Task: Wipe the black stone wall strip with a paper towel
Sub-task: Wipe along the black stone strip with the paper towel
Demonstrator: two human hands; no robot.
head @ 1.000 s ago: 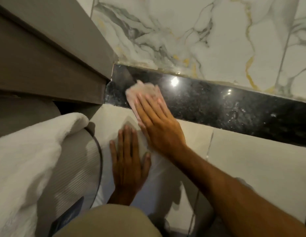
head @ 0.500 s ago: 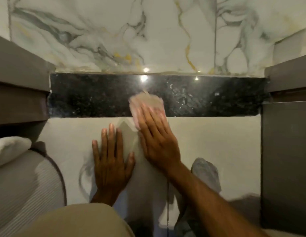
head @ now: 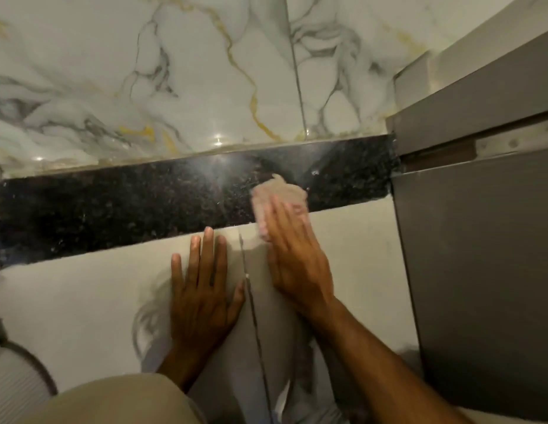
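A glossy black speckled stone strip (head: pixel 129 206) runs across the wall between white marble above and plain pale tile below. My right hand (head: pixel 294 255) presses a crumpled pale paper towel (head: pixel 277 192) flat against the strip's right part, fingers laid over it; the lower part of the towel is hidden under the fingers. My left hand (head: pixel 205 289) rests flat on the pale tile just below the strip, fingers spread, holding nothing.
A grey cabinet (head: pixel 480 255) stands close on the right, ending the strip. White marble with gold veins (head: pixel 205 71) fills the wall above. A ribbed grey object (head: pixel 16 381) sits at the lower left. My knee in beige cloth (head: pixel 113 399) is at the bottom.
My right hand has slid the paper towel rightward along the black strip, from its left end toward the right cabinet. The left hand has stayed flat on the tile; the view has panned right.
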